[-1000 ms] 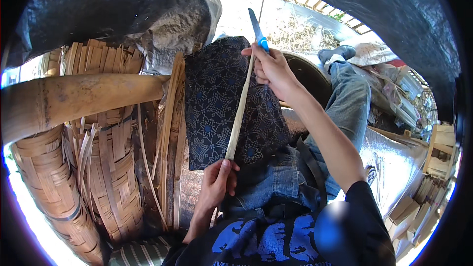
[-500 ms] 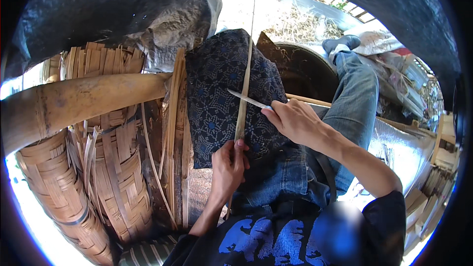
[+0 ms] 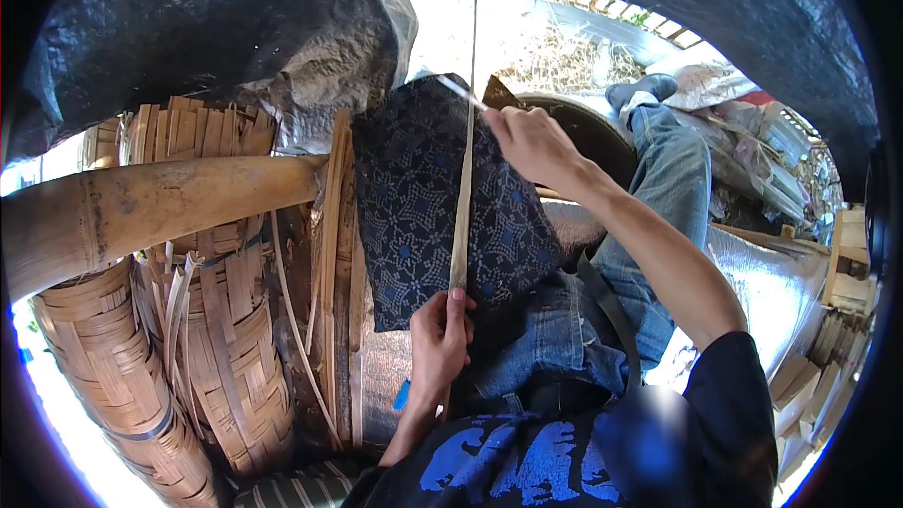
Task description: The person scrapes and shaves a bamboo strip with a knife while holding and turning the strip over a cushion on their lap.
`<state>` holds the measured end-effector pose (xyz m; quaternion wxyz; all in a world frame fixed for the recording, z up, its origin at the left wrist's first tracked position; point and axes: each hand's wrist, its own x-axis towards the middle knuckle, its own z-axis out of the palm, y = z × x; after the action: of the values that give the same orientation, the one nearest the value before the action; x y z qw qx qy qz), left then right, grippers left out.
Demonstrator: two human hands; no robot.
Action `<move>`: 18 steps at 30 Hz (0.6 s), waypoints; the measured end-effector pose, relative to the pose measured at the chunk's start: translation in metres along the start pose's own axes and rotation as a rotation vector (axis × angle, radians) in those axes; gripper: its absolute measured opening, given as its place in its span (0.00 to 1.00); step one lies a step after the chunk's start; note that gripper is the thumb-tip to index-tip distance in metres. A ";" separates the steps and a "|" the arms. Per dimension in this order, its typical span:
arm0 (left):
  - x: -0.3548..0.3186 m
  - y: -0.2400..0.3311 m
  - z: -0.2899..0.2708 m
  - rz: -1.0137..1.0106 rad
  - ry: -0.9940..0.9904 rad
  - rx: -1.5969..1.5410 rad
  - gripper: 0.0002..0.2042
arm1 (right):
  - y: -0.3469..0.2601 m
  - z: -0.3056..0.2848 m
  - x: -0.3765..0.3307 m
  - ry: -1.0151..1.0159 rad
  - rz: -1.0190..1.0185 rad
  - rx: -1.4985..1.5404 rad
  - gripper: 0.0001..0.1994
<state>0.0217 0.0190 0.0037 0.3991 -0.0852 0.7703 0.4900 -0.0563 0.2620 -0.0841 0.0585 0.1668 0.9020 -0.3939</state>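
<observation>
A long thin bamboo strip (image 3: 463,179) lies lengthwise over a dark blue patterned cloth (image 3: 414,198) on my raised knee. My left hand (image 3: 440,339) pinches the strip's near end, just below the cloth. My right hand (image 3: 531,141) is closed on a knife (image 3: 459,90) and sits at the far part of the strip; the pale blade crosses the strip near the top of the cloth. The knife handle is hidden in my fist.
A thick bamboo pole (image 3: 150,212) runs across on the left. Woven bamboo baskets (image 3: 113,376) and loose split strips (image 3: 329,254) stand beside my left leg. Black plastic sheeting (image 3: 188,28) hangs above. Stacked wood (image 3: 847,263) lies at right.
My right hand with the knife came down the strip toward me, then moved back up to its far part. My left hand kept its grip on the near end.
</observation>
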 end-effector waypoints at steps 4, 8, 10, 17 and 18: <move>-0.003 0.000 -0.001 -0.047 0.067 -0.029 0.18 | -0.016 -0.014 -0.037 0.006 -0.178 0.098 0.22; 0.000 -0.005 0.003 0.471 0.318 0.573 0.15 | -0.026 -0.012 -0.098 -0.110 -0.236 0.029 0.21; -0.002 0.002 0.002 0.404 0.273 0.699 0.13 | -0.031 -0.009 -0.111 -0.097 -0.160 -0.050 0.21; -0.004 -0.002 0.011 0.349 0.262 0.931 0.09 | -0.037 0.003 -0.111 -0.138 -0.074 -0.038 0.22; -0.006 -0.001 0.012 0.348 0.248 0.934 0.10 | -0.038 0.005 -0.107 -0.123 -0.081 -0.037 0.22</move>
<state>0.0327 0.0270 0.0044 0.2127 0.1740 0.9514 0.1389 0.0305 0.2070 -0.0363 0.1008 0.1043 0.9098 -0.3889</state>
